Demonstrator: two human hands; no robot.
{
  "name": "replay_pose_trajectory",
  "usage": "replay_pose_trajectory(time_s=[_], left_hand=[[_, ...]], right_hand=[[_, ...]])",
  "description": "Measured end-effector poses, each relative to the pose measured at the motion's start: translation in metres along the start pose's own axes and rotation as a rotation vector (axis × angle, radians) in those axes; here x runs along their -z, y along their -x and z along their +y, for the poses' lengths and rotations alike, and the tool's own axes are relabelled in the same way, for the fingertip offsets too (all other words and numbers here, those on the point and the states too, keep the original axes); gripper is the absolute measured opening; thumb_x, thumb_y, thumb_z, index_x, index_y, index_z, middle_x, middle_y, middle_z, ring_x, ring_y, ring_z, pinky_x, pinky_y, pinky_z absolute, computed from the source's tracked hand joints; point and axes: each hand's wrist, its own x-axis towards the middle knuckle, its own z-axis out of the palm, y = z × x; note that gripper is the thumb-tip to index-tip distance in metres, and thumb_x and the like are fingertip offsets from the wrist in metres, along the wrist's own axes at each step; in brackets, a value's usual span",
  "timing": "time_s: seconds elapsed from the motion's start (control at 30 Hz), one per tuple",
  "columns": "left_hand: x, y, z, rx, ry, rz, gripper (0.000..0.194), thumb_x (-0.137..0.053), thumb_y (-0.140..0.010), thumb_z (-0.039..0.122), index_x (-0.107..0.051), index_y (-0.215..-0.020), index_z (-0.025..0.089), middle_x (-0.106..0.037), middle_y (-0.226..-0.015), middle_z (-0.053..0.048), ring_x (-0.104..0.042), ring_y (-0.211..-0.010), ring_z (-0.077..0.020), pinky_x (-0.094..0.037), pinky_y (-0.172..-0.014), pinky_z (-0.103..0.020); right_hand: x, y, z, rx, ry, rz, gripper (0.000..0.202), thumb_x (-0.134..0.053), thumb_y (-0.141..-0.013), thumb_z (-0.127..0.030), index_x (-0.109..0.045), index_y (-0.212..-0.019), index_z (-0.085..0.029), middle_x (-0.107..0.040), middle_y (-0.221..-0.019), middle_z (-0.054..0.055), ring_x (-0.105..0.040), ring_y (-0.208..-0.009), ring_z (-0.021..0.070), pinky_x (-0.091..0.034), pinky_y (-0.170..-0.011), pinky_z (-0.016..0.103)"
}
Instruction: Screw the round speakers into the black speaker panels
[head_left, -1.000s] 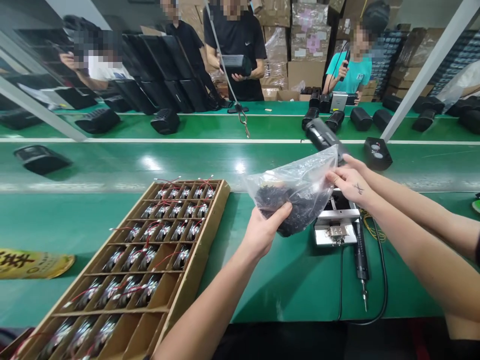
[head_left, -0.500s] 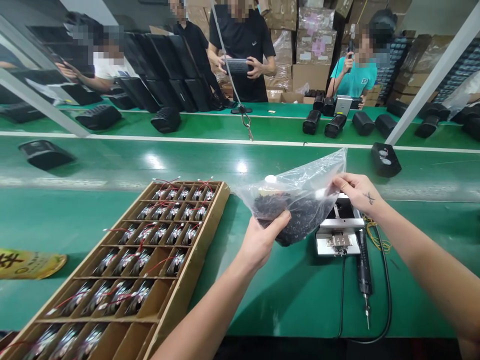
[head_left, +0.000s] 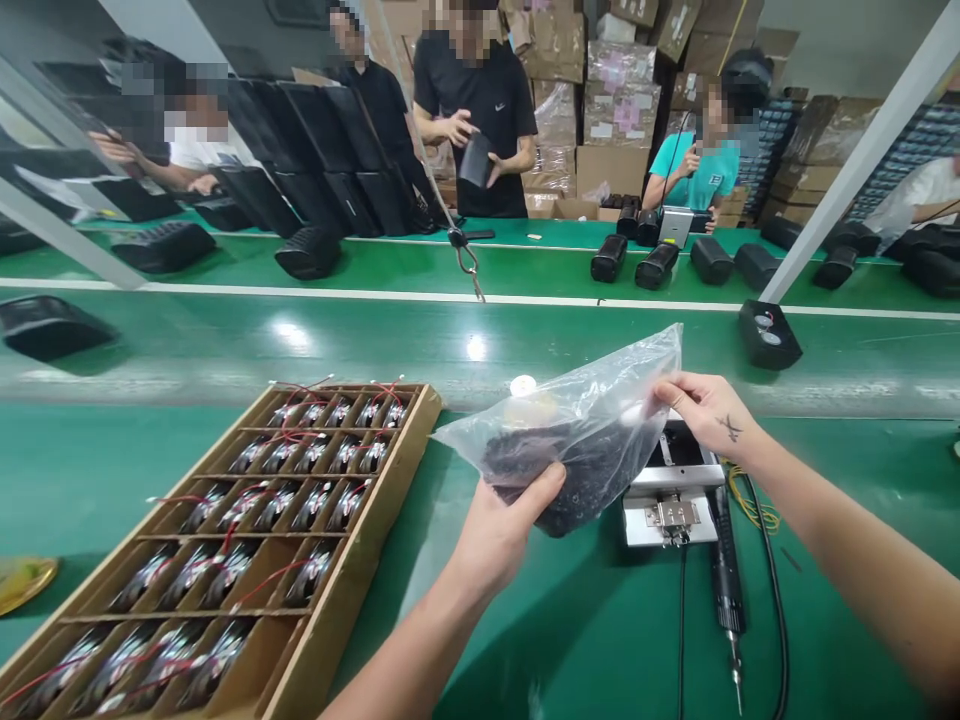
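Note:
Between my hands is a clear plastic bag (head_left: 600, 395) with a mass of small black pieces (head_left: 592, 495) in its lower part; they are too small to name. My left hand (head_left: 499, 530) grips the bag from below, its thumb pressed on the near side. My right hand (head_left: 701, 408) pinches the bag's upper right edge between thumb and fingers. A round white cap (head_left: 523, 385) shows behind the bag, and what lies under it is blurred by the plastic. Just beyond the bag, below my right hand, stands a metal fixture (head_left: 671, 515), partly covered by the bag.
On the left lies a cardboard tray (head_left: 397, 465) of small round speakers with red wires. An electric screwdriver (head_left: 726, 590) rests right of the fixture, near a yellow cord (head_left: 754, 505). Black speaker housings (head_left: 770, 335) sit along the green line. Several people work across it.
The view has shifted, so the table sits lower in the picture. My hands keep their hold on the bag. Across the line, a person has turned the dark box they hold.

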Motion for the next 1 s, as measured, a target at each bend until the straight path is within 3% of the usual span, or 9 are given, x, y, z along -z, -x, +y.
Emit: replay_pose_trajectory(time_s=[0.33,0.5,0.6,0.83,1.0], left_hand=[[0.004,0.006,-0.008,0.055,0.08,0.04,0.09,-0.095,-0.061,0.065,-0.07,-0.134,0.018,-0.074,-0.128,-0.013,-0.061,-0.135,-0.0382,-0.05,-0.117,-0.048],[0.009,0.008,-0.02,0.067,0.148,0.039,0.086,-0.095,-0.062,0.064,-0.072,-0.133,0.021,-0.075,-0.126,-0.012,-0.063,-0.131,-0.0378,-0.052,-0.114,-0.049],[0.008,0.008,-0.027,0.075,0.208,0.041,0.084,-0.095,-0.062,0.064,-0.073,-0.132,0.023,-0.076,-0.124,-0.012,-0.065,-0.129,-0.038,-0.055,-0.111,-0.049],[0.007,0.009,-0.045,0.166,0.414,0.049,0.078,-0.098,-0.052,0.061,-0.078,-0.121,0.029,-0.079,-0.115,-0.008,-0.068,-0.123,-0.0377,-0.06,-0.104,-0.048],[0.016,0.016,-0.071,0.258,0.579,-0.121,0.058,-0.095,-0.059,0.06,-0.082,-0.107,0.031,-0.082,-0.108,-0.006,-0.073,-0.115,-0.0352,-0.06,-0.104,-0.048]], right_hand=[[0.001,-0.006,-0.022,0.017,-0.024,-0.095,0.055,-0.051,-0.104,-0.059,-0.065,-0.106,-0.006,-0.063,-0.095,0.007,-0.062,-0.092,0.0095,-0.057,-0.094,0.029],[0.001,-0.011,-0.037,0.054,-0.003,-0.098,0.058,-0.052,-0.102,-0.062,-0.069,-0.102,-0.007,-0.067,-0.09,0.007,-0.061,-0.085,0.0088,-0.052,-0.084,0.024],[0.002,-0.015,-0.05,0.08,0.007,-0.093,0.051,-0.054,-0.1,-0.056,-0.073,-0.102,-0.009,-0.069,-0.087,0.006,-0.06,-0.078,0.0078,-0.045,-0.074,0.021],[0.002,-0.016,-0.096,0.171,0.039,-0.07,0.039,-0.057,-0.098,-0.04,-0.074,-0.081,-0.009,-0.067,-0.077,0.002,-0.051,-0.067,0.0028,-0.036,-0.065,0.018],[-0.003,-0.007,-0.133,0.222,0.118,-0.072,0.035,-0.058,-0.099,-0.031,-0.07,-0.077,-0.007,-0.062,-0.072,0.001,-0.048,-0.067,0.0018,-0.033,-0.065,0.018]])
